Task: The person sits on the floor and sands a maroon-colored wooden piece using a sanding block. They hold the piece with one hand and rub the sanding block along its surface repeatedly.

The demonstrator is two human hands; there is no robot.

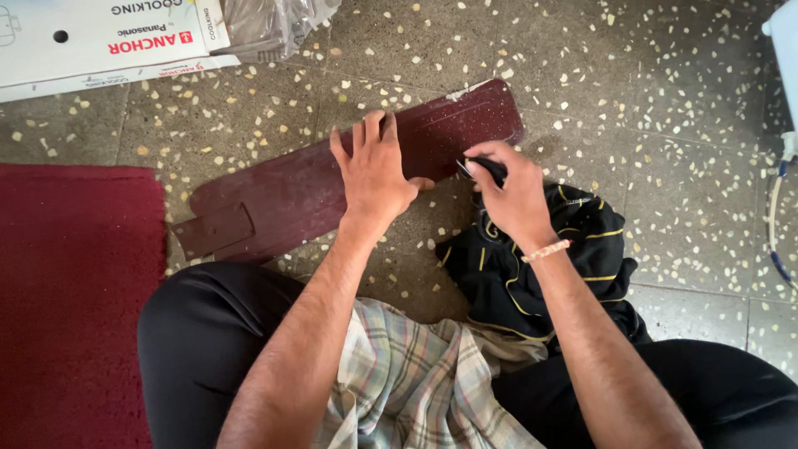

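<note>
A long dark maroon fan blade point(287, 187) lies flat on the speckled floor, its metal bracket end point(212, 231) at the left. My left hand point(374, 170) presses flat on the blade's middle, fingers together and pointing away from me. My right hand point(511, 195) is closed around a small dark object point(486, 168) at the blade's near edge, to the right of my left hand. A beaded band circles my right wrist. Below my right hand lies a black cloth with yellow stripes point(540, 258).
A maroon mat point(71, 291) covers the floor at the left. A white cardboard box point(100, 37) and crumpled clear plastic point(270, 25) sit at the top left. A white appliance edge with a cord point(781, 183) is at the right. My checked shirt and dark trousers fill the bottom.
</note>
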